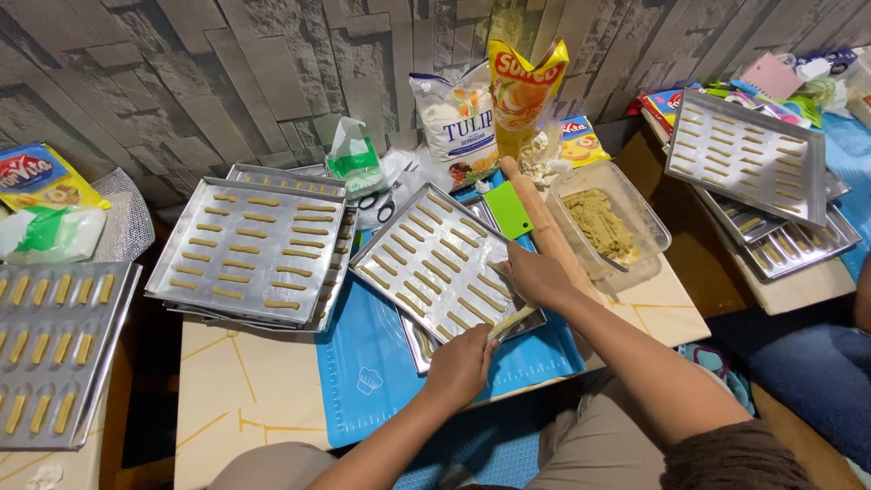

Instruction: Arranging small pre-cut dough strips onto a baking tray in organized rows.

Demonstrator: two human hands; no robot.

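My left hand (461, 363) and my right hand (537, 275) hold the two ends of a pale dough stick (511, 322) over the near right corner of a metal baking tray (392, 243). The tray lies tilted on a blue mat (363, 363) and carries rows of several dough sticks (426, 263). A clear plastic tub (646, 218) with dough in it stands just right of my right hand, and a wooden rolling pin (535, 210) lies between the tub and the tray.
Filled trays lie at left (177, 249), far left (118, 358) and stacked at right (807, 172). Flour and oil bags (517, 91), a green scraper (508, 210), scissors (381, 207) and snack packets stand along the back wall. Another person's leg (817, 381) is at right.
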